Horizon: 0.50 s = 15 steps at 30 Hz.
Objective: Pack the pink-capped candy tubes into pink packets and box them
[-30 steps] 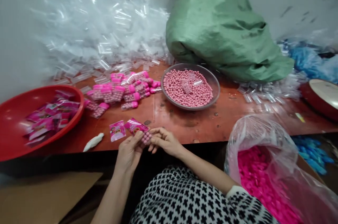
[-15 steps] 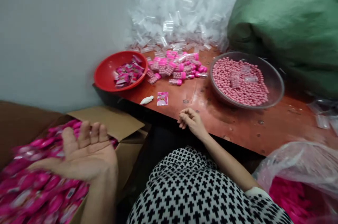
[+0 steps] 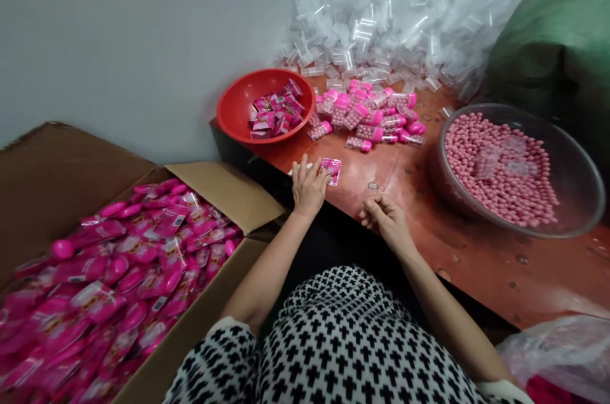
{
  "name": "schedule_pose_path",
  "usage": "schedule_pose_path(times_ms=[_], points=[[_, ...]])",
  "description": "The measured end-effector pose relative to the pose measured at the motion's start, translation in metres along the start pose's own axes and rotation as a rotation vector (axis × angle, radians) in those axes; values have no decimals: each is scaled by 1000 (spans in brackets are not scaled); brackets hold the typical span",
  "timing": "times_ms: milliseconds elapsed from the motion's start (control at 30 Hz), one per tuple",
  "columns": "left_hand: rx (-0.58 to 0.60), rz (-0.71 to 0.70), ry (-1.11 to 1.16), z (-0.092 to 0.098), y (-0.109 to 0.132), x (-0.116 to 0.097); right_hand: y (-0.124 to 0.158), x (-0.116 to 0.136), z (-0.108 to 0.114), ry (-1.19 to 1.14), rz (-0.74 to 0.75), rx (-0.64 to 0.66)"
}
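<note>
My left hand reaches over the table's near edge with its fingers spread. Its fingertips are at a small pink printed packet and a white twisted piece, partly covering both. I cannot tell whether they press on either. Just to the right, my right hand hovers at the edge with thumb and fingers curled together; whatever they may hold is hidden. Beyond the hands lies a heap of clear tubes filled with pink beads and closed with pink caps.
A red bowl holds more pink packets. On the right, a clear bowl contains pink beads. Clear empty tubes pile up behind, beside a green sack. An open carton of pink packages stands left; a plastic bag sits lower right.
My left hand has moved from above the carton, palm up, to the packet and white piece on the table. The view has swung left; my right hand stays curled at the edge.
</note>
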State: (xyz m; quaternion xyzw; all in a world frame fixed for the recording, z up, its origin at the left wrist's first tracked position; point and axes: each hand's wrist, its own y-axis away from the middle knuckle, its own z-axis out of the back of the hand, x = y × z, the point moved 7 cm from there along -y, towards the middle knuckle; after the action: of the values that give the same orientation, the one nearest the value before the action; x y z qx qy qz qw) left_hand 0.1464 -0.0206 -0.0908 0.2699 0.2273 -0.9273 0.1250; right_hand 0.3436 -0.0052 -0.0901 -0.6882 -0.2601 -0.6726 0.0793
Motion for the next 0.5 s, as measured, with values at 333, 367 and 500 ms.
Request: schedule_pose_path(times_ms=[333, 367, 500], points=[[-27, -8, 252, 13, 8, -38, -64, 20, -22, -93, 144, -34], [-24, 22, 335, 16, 9, -42, -68, 24, -24, -121, 160, -24], [75, 426, 864, 6, 22, -33, -71, 31, -25, -81, 157, 66]])
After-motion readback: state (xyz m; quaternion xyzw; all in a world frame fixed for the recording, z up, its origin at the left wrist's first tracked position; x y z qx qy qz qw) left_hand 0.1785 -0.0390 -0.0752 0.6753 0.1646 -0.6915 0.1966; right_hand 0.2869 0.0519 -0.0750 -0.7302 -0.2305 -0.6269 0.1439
